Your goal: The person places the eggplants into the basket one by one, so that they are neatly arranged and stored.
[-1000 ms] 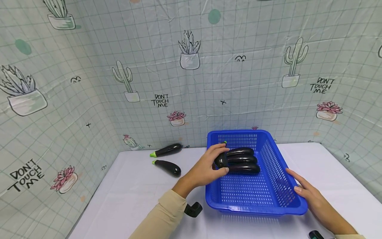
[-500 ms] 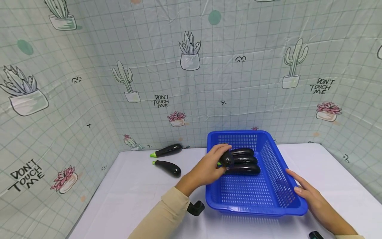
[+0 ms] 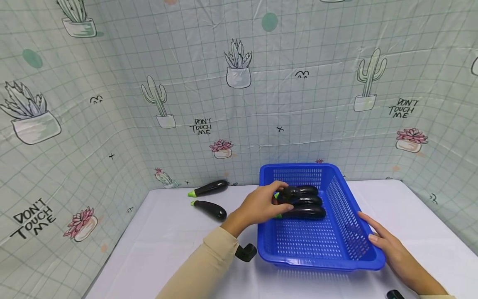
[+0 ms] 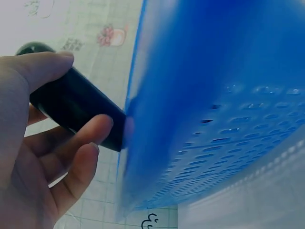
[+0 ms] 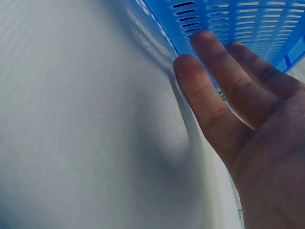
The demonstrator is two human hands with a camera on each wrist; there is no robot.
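Observation:
My left hand (image 3: 257, 204) reaches over the left side of a blue perforated basket (image 3: 310, 245) and grips a glossy dark eggplant (image 3: 289, 194). In the left wrist view, thumb and fingers (image 4: 88, 131) wrap the eggplant (image 4: 71, 100) close to the basket wall (image 4: 157, 114). This eggplant lies close over a row of three more eggplants (image 3: 308, 211) in the basket, its green stem end to the left. My right hand (image 3: 392, 247) rests at the basket's right rim. In the right wrist view, its extended fingers (image 5: 238, 90) are against the outer wall.
Two more eggplants, one farther back (image 3: 209, 188) and one nearer (image 3: 210, 210), lie on the white table (image 3: 149, 249) left of the basket. A grid-patterned curtain (image 3: 194, 95) with cactus prints stands behind and on both sides.
The held eggplant has turned, its green stem end swinging from the top to the left. My left hand has shifted slightly right with it. My right hand stays at the rim.

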